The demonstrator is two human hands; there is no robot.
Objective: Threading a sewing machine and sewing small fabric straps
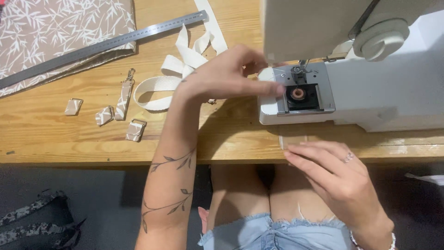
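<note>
A white sewing machine (pixel 384 88) stands on the wooden table (pixel 55 143). Its bobbin compartment is uncovered and shows a copper-coloured bobbin (pixel 298 94) below the needle. My left hand (pixel 222 76) reaches across to the machine bed, one fingertip on the plate just left of the bobbin opening, other fingers curled near the needle. It holds nothing I can make out. My right hand (pixel 337 178) lies at the table's front edge, fingers stretched flat, tips touching a small clear plastic plate (pixel 292 140).
Cream webbing strap (pixel 185 60) lies looped behind my left hand. Several small patterned fabric tabs with metal rings (pixel 104 115) sit at the left. A steel ruler (pixel 101 45) rests across leaf-print fabric (pixel 51 28) at the back left. A patterned strap (pixel 32 222) lies on the floor.
</note>
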